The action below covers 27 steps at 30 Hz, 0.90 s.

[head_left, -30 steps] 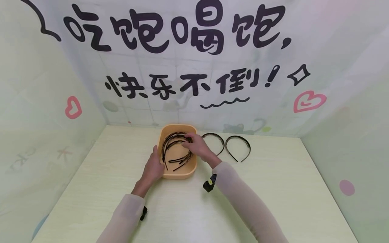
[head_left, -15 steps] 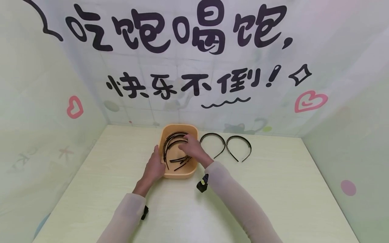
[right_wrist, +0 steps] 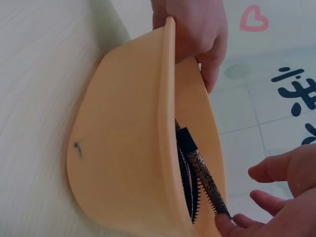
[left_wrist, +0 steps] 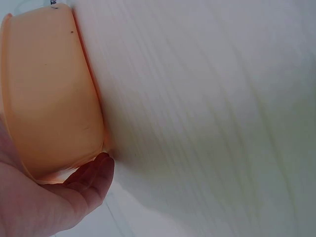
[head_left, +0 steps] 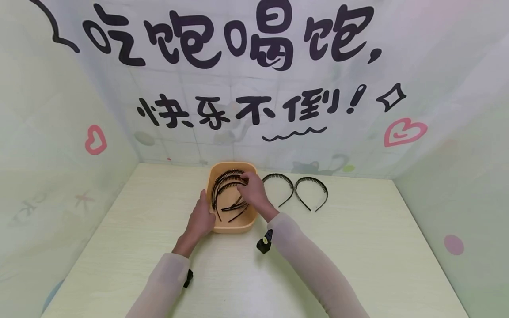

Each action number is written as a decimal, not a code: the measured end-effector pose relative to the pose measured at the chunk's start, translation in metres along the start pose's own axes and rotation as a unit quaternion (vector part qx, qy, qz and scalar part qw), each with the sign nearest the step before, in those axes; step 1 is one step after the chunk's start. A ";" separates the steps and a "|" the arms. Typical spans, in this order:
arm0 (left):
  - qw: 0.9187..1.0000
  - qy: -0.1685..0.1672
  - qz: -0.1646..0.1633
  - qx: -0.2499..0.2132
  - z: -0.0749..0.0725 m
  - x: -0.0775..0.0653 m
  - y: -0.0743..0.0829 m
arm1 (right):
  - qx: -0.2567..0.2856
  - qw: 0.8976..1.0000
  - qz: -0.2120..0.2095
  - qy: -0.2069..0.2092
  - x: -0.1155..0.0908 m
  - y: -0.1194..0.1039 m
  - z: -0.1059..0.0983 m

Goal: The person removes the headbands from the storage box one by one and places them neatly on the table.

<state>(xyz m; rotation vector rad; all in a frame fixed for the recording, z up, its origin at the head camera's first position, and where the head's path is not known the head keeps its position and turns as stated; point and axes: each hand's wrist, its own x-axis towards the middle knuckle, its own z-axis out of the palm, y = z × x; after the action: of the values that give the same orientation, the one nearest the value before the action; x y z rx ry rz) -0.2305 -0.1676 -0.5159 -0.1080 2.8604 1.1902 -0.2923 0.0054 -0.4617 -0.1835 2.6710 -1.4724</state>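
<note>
An orange plastic box (head_left: 232, 229) stands at the back of the table with several black toothed headbands (head_left: 227, 183) inside. My left hand (head_left: 200, 217) grips its left side, thumb at the rim; in the left wrist view its fingers (left_wrist: 94, 180) curl under the outer wall. My right hand (head_left: 254, 192) reaches over the right rim, fingers among the headbands. In the right wrist view, a fingertip (right_wrist: 228, 224) touches the end of a speckled headband (right_wrist: 205, 175), while the thumb and another finger are spread apart from it. Part of the headbands is hidden behind this hand.
Two more headbands lie on the table right of the box, a partly covered one (head_left: 279, 176) and a fully visible one (head_left: 311, 179). A printed back wall (head_left: 246, 150) rises close behind the box, with side walls left and right.
My right hand has shifted slightly left, still over the box. Several headbands inside have moved a little, their arcs now spread farther apart. The left hand keeps its hold on the box.
</note>
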 end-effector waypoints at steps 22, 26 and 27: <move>1.000 -0.002 -0.009 -0.003 0.000 -0.001 0.001 | 0.019 1.000 0.016 0.013 0.004 0.004 0.000; 1.000 -0.001 -0.007 -0.005 0.000 -0.001 0.001 | 0.044 0.998 0.033 0.033 0.005 0.006 0.000; 1.000 -0.001 -0.006 -0.006 0.000 -0.001 0.001 | 0.055 0.997 0.038 0.036 0.005 0.006 0.000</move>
<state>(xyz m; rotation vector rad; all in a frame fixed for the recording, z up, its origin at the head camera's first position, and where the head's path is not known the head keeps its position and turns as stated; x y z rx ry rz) -0.2297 -0.1671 -0.5154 -0.1233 2.8483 1.2051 -0.2976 0.0081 -0.4672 -0.0220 2.6108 -1.6275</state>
